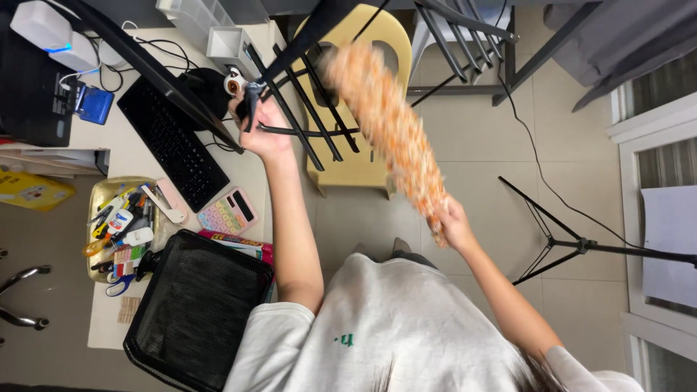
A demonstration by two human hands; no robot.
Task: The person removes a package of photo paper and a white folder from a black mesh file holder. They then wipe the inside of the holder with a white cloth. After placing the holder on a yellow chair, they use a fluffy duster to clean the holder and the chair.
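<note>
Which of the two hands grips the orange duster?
The right hand grips the orange duster by its handle; the left hand holds a black rack.

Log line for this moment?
left hand: grips stand | right hand: holds duster | duster: blurred, raised over chair

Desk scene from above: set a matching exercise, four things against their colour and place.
Things:
1. keyboard
2. calculator
3. duster
4. plastic chair

Descriptions:
A. orange and fluffy, held in the right hand
B. pale yellow, on the floor beside the desk
C. black, on the desk near the left hand
D. pink with pastel keys, at the desk's edge

Pairs: 1-C, 2-D, 3-A, 4-B
</note>
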